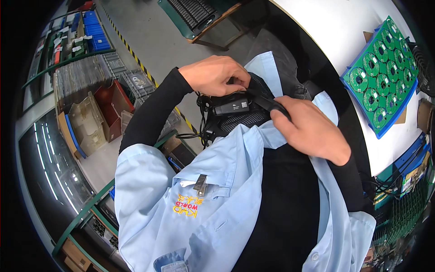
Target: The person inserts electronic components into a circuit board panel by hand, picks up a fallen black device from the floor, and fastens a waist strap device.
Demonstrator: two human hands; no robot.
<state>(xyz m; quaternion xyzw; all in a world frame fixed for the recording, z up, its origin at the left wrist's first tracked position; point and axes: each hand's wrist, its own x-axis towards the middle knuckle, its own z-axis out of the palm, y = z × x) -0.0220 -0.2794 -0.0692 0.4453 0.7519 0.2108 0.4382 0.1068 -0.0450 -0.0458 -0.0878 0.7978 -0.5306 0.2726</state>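
Note:
A black mesh pouch [244,120] lies at my waist, with a small dark box-shaped device [232,107] on it that looks like a power pack. Black cables [202,109] hang in loops from its left side. My left hand [216,76] is closed over the upper edge of the pouch, fingertips pinched beside the device; exactly what they grip is partly hidden. A black strap [267,102] runs across to my right hand [312,129], whose thumb and fingers close round its end. The front of my light blue jacket [204,195] hangs open around a black top.
To the right, a blue-edged panel of round green circuit boards [378,77] leans over a white table [326,27]. On the left stand shelves with blue bins [95,31] and a red tray [113,104]. A dark slotted rack [195,13] sits on a cart ahead.

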